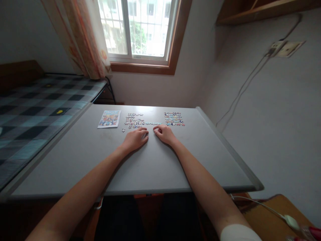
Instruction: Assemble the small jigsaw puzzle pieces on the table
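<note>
While both forearms reach out across the grey table (75, 157), the left hand (135, 138) and right hand (164, 134) lie palm-down near its far middle, fingertips nearly meeting, fingers loosely curled and flat to the surface; whether either pinches a piece underneath, cannot tell. Just beyond the fingertips runs a short joined strip of puzzle pieces (152, 123), pale blue, lying between two spreads: a loose left cluster of pieces (133, 120) and a tighter right cluster of pieces (174, 118). One stray piece (123, 130) sits apart, just left of the left hand. A printed reference picture (109, 118) lies flat further left, near the table's edge. Judgement: the work stands early, at sorting and edge-building, since only the strip looks assembled and most pieces lie separate. The next move likely calls for a fine pinch on a single small piece, lifted clear of its neighbours, turned to match, then pressed in without nudging the strip. Bed with checked cover (30, 110) to the left; window (137, 30) ahead.
</note>
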